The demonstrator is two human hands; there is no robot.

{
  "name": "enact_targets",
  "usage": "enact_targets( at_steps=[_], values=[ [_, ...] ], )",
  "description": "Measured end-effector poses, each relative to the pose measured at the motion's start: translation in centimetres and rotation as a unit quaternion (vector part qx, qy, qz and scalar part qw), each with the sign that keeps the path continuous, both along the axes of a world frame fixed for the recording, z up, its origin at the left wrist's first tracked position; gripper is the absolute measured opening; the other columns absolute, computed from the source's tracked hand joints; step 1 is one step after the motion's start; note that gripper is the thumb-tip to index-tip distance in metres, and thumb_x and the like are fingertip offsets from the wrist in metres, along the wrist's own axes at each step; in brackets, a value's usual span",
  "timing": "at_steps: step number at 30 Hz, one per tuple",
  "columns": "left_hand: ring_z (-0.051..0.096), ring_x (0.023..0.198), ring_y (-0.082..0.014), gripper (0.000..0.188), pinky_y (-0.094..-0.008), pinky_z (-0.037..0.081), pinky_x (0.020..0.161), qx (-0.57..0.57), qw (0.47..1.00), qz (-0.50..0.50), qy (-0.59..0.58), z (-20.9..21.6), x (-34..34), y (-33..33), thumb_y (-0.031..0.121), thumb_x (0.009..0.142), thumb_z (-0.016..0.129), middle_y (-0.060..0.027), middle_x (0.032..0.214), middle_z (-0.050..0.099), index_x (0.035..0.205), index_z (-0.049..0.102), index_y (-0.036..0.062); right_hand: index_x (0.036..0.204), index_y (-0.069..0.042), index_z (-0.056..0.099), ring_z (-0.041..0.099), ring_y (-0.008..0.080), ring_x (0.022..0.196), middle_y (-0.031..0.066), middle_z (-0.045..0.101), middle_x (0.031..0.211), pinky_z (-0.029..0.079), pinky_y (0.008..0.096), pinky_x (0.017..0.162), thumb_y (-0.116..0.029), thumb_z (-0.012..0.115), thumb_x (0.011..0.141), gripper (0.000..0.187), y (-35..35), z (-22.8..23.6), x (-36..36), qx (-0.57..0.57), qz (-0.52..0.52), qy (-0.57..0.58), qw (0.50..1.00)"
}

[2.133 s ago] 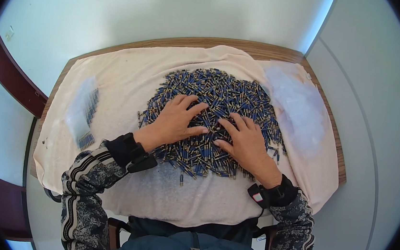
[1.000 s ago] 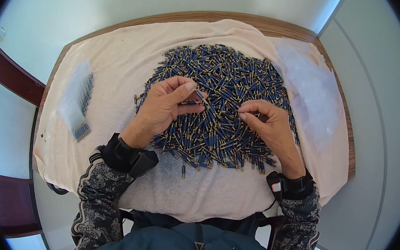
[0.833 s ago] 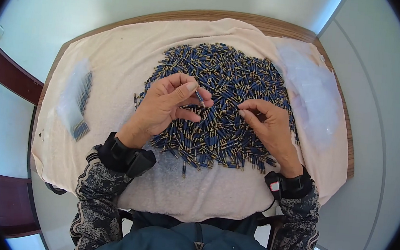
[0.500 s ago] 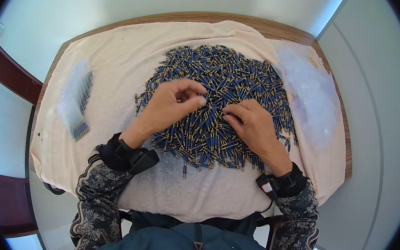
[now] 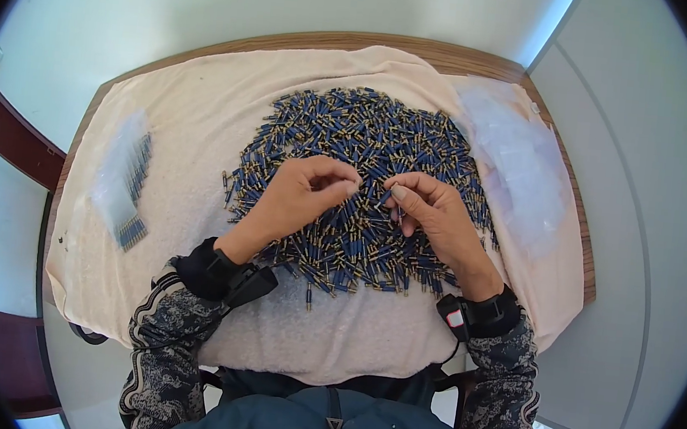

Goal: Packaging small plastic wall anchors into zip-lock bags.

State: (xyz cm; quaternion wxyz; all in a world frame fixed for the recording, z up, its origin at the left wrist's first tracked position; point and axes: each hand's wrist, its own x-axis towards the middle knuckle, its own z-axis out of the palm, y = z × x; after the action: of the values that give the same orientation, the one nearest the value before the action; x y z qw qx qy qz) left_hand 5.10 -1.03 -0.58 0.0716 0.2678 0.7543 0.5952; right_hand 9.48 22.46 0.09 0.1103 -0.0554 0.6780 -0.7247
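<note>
A broad heap of small blue rods with gold-coloured metal ends [image 5: 359,141] lies in front of me, and both my hands are over it. My left hand [image 5: 299,198] is closed in a pinch, thumb tip against the index finger; whatever may be between them is too small to make out. Just to its right, a short gap away, my right hand [image 5: 436,215] pinches a small rod [image 5: 384,198] between thumb and fingers. Its other fingers curl under the palm, where a further small piece seems to show.
Clear plastic bags [image 5: 522,161] lie at the right of the cream towel [image 5: 162,296] covering the wooden table [image 5: 425,50]. At the left rests a clear bag [image 5: 121,164] with rods lined up in it. A grey panel [image 5: 619,191] stands close on the right.
My hands have shifted slightly, the left one a little right and down. My right hand has turned so the thumb and curled fingers show more. The whole view has moved slightly.
</note>
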Motion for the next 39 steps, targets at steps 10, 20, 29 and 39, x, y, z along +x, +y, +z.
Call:
enact_targets(
  at_steps=[10, 20, 29, 39],
  values=[
    [0.056, 0.067, -0.0072, 0.022, -0.0193, 0.046, 0.05, 0.205, 0.911, -0.061, -0.352, 1.1, 1.2, 0.6, 0.016, 0.097, 0.06, -0.0035, 0.088, 0.063, 0.114, 0.062, 0.0017, 0.115, -0.003, 0.064, 0.059, 0.0062, 0.071, 0.0006, 0.066, 0.09, 0.051, 0.0194, 0.065, -0.019, 0.058, 0.1, 0.023, -0.1, 0.5, 0.5, -0.022, 0.042, -0.016, 0.999],
    [0.059, 0.069, -0.0068, 0.022, -0.0195, 0.048, 0.053, 0.108, 0.946, -0.051, -0.301, 0.9, 2.1, 0.8, 0.014, 0.096, 0.061, -0.0031, 0.09, 0.064, 0.113, 0.061, -0.0001, 0.13, -0.002, 0.057, 0.063, 0.0093, 0.095, 0.0065, 0.067, 0.11, 0.055, 0.0237, 0.08, -0.004, 0.055, 0.097, 0.033, -1.4, 0.6, 1.2, -0.025, 0.067, 0.062, 0.996],
    [0.063, 0.088, -0.0096, 0.028, -0.0225, 0.052, 0.068, 0.091, 0.969, -0.038, -0.227, 1.1, 2.1, 1.2, 0.009, 0.097, 0.056, -0.0059, 0.105, 0.065, 0.123, 0.059, 0.0009, 0.125, -0.002, 0.061, 0.065, 0.0102, 0.096, 0.0062, 0.068, 0.113, 0.055, 0.0241, 0.08, -0.003, 0.057, 0.095, 0.03, 0.6, -0.6, 0.1, 0.114, -0.06, 0.112, 0.985],
    [0.058, 0.106, -0.0106, 0.03, -0.0257, 0.053, 0.082, 0.033, 0.997, 0.016, 0.068, -0.4, 1.1, 0.6, -0.003, 0.093, 0.053, -0.0066, 0.123, 0.061, 0.121, 0.063, 0.0012, 0.108, -0.008, 0.071, 0.064, 0.0118, 0.076, 0.0073, 0.072, 0.096, 0.051, 0.0251, 0.068, -0.011, 0.064, 0.089, 0.021, 2.3, -0.2, -0.8, 0.362, -0.182, 0.205, 0.891]
  ],
)
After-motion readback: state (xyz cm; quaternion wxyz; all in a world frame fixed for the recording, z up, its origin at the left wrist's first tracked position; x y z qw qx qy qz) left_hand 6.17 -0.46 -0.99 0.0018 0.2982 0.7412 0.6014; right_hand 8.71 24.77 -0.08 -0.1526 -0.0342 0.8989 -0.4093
